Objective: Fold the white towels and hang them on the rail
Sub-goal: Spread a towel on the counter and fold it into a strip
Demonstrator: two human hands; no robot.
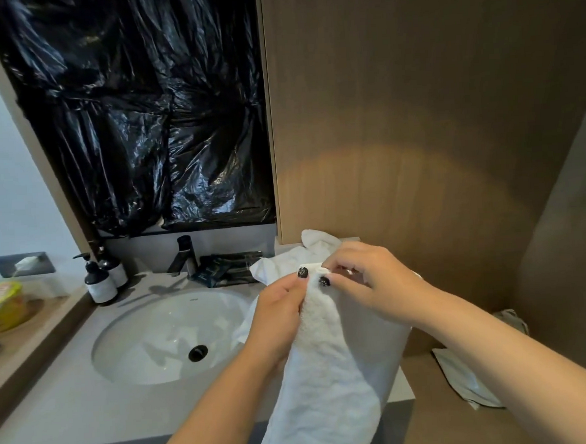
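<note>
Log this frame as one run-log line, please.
stage: folding | left hand: pinches white towel top edge | right hand: pinches same edge | towel: hangs beside sink | rail: not in view

A grey countertop (73,403) runs across the left and near part of the scene, with an oval white basin (147,337) sunk into it and a black drain (197,353) at its bottom. A dark faucet (184,261) stands at the far edge of the basin. Two dark pump bottles (103,279) stand to the far left of the basin. Crumpled black plastic sheeting (140,111) covers the wall area above the faucet. A brown wood-grain panel (415,111) fills the right side, lit by a warm pool of light in its lower part. A pale wall (3,171) lies at far left, above a wooden ledge (21,345).
</note>
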